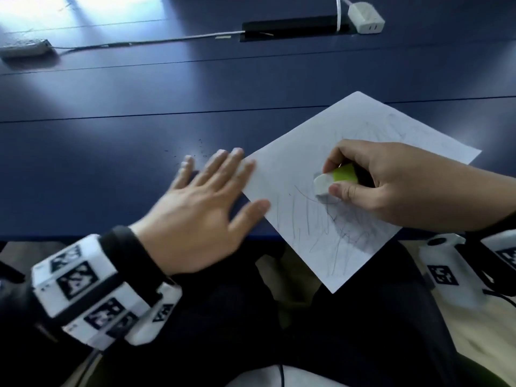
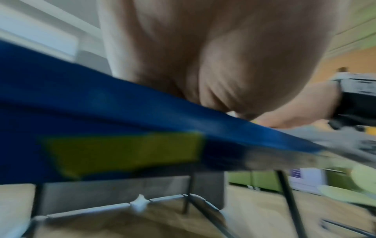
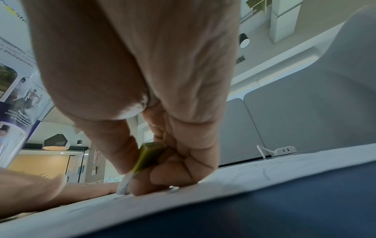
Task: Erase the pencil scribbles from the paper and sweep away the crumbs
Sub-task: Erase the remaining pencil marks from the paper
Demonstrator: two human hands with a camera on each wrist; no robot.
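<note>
At the far left back of the dark blue surface (image 1: 117, 88) lies a grey power strip (image 1: 25, 48), its cable (image 1: 145, 41) running right toward a black cable slot (image 1: 293, 29). Much bare surface lies between these and the near edge. Toward the front, a scatter of dark crumbs (image 1: 195, 152) sits just beyond the left hand (image 1: 201, 208). That hand's grip is wide open: fingers straight and spread, palm down across the near edge, index fingertip and thumb overlapping the left edge of the paper (image 1: 293, 174); whether they press on it cannot be told, as the hand is blurred. The paper lies turned like a diamond, its near corner hanging past the surface's front edge over the person's lap, its far corner pointing toward the back. Pencil scribbles (image 1: 321, 230) cover its near half; fainter marks show farther up. The right hand (image 1: 391, 185) pinches a white eraser (image 1: 325, 183) with a yellow-green sleeve between thumb and curled fingers, its white tip down on the paper's middle. At the back right sits a white charger (image 1: 365, 18).
</note>
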